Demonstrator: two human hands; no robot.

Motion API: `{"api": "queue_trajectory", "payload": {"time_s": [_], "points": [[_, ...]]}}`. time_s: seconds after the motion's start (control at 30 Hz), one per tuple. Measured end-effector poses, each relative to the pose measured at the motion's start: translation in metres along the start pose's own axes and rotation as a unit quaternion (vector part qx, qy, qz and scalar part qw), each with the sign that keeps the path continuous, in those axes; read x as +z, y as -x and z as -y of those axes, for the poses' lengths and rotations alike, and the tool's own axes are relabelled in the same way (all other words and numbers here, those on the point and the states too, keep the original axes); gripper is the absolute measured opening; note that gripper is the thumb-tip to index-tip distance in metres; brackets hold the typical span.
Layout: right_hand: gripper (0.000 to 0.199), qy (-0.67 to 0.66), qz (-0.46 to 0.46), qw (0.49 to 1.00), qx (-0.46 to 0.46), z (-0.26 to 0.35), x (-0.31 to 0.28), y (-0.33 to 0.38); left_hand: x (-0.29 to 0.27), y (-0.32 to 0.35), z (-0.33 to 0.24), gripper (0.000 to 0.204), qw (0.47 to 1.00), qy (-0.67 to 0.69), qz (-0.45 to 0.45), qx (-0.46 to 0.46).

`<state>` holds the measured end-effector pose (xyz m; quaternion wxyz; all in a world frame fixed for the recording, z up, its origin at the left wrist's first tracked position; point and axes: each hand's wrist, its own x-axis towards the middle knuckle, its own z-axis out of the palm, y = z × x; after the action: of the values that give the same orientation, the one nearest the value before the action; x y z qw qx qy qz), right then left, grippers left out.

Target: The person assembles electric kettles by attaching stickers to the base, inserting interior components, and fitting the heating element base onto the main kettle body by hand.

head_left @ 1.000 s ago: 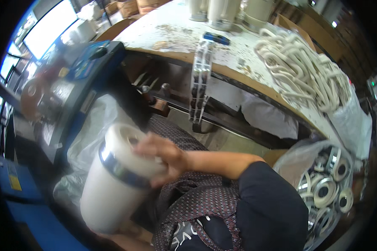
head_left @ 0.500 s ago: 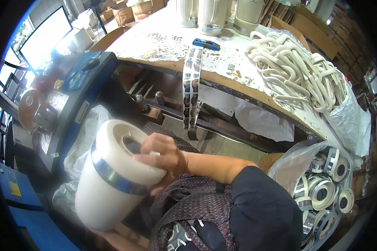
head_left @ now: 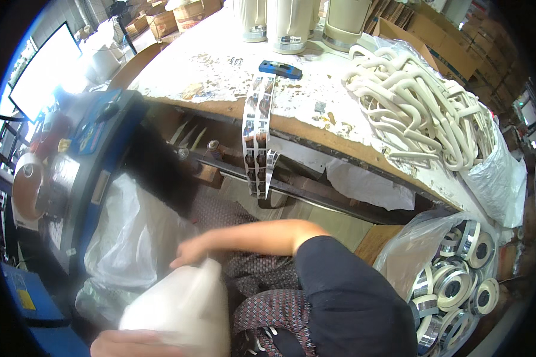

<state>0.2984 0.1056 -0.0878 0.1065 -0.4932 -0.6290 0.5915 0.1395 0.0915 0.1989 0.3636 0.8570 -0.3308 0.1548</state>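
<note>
cream-white on the blurred container point(head_left: 181, 309). off-white on the pile of curved handles point(head_left: 423, 113). dark navy on the sleeve point(head_left: 351, 303); maroon with a small pale dotted pattern on the trousers point(head_left: 268, 315). blue on the machine point(head_left: 95, 143) and on the small tool point(head_left: 280, 69). silver and white on the rings point(head_left: 458, 279) in clear plastic. chipped white over brown on the worktable point(head_left: 220, 65).

A worn, paint-flecked wooden workbench point(head_left: 315, 128) stands under daylight from a bright window point(head_left: 39, 74), cardboard boxes point(head_left: 187, 12) stacked behind.
</note>
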Motion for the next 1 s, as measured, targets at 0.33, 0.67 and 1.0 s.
{"api": "queue_trajectory", "payload": {"time_s": [0.33,0.67,1.0], "points": [[0.037,0.350,-0.559,0.504,0.559,-0.106,-0.285,0.492,0.076,0.150,0.029,0.044,0.790,-0.330,-0.354,-0.375],[0.021,0.118,-0.701,0.701,-0.048,-0.078,-0.261,0.480,0.120,0.124,0.073,0.083,0.874,-0.221,-0.277,-0.331],[0.032,0.368,-0.274,0.720,-0.520,0.099,0.032,0.197,0.143,0.090,0.049,0.038,0.818,-0.310,-0.344,-0.340]]}}
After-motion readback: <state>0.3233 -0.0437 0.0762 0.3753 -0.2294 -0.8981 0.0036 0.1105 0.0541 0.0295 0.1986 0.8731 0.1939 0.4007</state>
